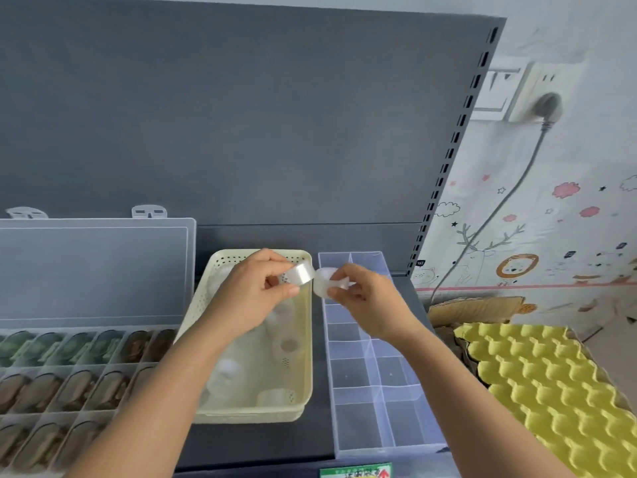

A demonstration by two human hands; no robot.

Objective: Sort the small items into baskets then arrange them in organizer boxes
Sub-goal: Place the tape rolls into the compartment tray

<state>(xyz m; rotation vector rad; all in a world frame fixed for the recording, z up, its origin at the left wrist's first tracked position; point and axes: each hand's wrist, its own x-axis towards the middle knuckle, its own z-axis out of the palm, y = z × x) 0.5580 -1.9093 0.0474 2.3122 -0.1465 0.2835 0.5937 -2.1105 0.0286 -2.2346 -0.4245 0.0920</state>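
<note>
At the left edge of the shelf (262,443) a lidded box (93,374) is set, its lid (96,270) stood open against the back panel (241,115). Its compartments are filled with dark oval items (74,391), green and brown, too blurred to be named. In the middle of the shelf a cream basket (248,417) is placed, and several white rolls (227,374) are seen lying in it. Above the basket's far right corner a clear roll (300,273) is pinched between the thumb and curled fingers of the left hand (255,291). Just beside it a white roll (322,284) is gripped by the curled fingers of the right hand (365,298); whether the two rolls touch cannot be told. The white roll is held over the far end of the divided box (365,426), which is laid along the basket's right side. Past the shelf's right edge a yellow tray (551,384) is seen.
</note>
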